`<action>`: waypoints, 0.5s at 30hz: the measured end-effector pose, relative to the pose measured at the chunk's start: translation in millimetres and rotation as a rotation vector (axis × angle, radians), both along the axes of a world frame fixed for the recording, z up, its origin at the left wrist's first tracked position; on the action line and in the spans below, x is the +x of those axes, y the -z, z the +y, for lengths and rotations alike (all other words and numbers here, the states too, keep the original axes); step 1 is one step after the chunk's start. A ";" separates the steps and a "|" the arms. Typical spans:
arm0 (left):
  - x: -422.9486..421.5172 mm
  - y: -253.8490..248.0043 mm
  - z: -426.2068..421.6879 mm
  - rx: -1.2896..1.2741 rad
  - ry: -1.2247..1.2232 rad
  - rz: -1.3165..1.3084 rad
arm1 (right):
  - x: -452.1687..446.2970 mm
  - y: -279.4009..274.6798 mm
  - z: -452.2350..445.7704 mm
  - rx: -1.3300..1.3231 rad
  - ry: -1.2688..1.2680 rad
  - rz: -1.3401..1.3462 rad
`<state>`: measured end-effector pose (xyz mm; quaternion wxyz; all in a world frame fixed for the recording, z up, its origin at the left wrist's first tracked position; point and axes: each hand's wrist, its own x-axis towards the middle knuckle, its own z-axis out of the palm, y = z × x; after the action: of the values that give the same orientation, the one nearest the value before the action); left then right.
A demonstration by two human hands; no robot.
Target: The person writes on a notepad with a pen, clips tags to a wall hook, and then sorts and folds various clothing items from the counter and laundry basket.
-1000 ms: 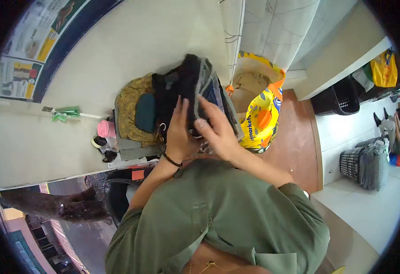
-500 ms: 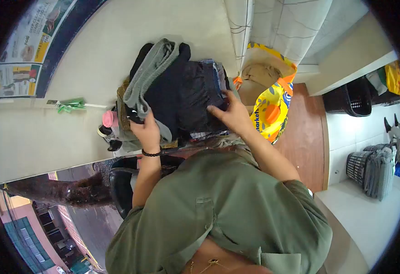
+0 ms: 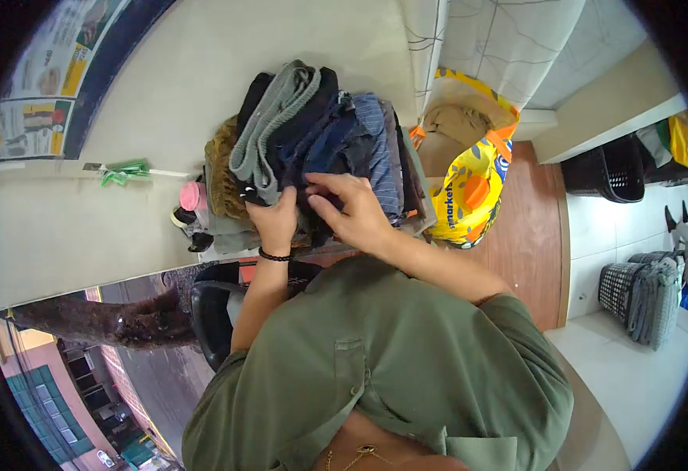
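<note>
My left hand (image 3: pixel 275 218), with a black bead bracelet, is closed on the lower edge of a dark garment with a grey waistband (image 3: pixel 259 153). To its right my right hand (image 3: pixel 352 210) has its thumb and fingers closed on a dark navy garment (image 3: pixel 320 149). Both garments lie folded on a stack of clothes. Beside them in the stack are a blue striped garment (image 3: pixel 377 141) on the right and a mustard-brown patterned one (image 3: pixel 224 169) on the left.
A yellow shopping bag (image 3: pixel 469 200) with clothing inside stands right of the stack. Left of it are a pink roll-like item (image 3: pixel 193 196) and a green ribbon (image 3: pixel 126 172) on the pale surface. Black baskets (image 3: pixel 607 169) and grey folded textiles (image 3: pixel 651 302) are at the far right.
The black garment has been folded inward toward the left, uncovering the blue striped one. My right hand has moved left, close to my left hand.
</note>
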<state>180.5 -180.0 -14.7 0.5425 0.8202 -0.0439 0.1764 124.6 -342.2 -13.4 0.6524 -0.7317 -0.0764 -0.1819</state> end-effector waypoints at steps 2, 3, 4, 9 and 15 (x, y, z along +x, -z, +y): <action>5.0 -4.4 3.0 -0.087 0.026 -0.012 | 0.8 22.8 3.5 0.195 0.182 0.021; 6.0 -5.6 5.4 -0.132 0.038 -0.017 | 1.6 25.0 0.3 0.315 0.246 0.092; 7.7 -4.7 9.0 -0.153 0.047 -0.018 | 11.2 36.6 -2.2 0.462 0.268 0.161; 14.5 -3.3 25.4 -0.174 0.044 -0.014 | 51.5 55.7 -25.4 -0.340 0.498 0.331; 14.6 -3.6 24.1 -0.230 0.075 -0.084 | 60.5 42.4 -63.1 -0.351 0.365 0.688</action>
<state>195.1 -155.9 -11.1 0.6367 0.7423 -0.0766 0.1942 185.1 -405.2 -55.8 0.4626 -0.8512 0.2467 -0.0239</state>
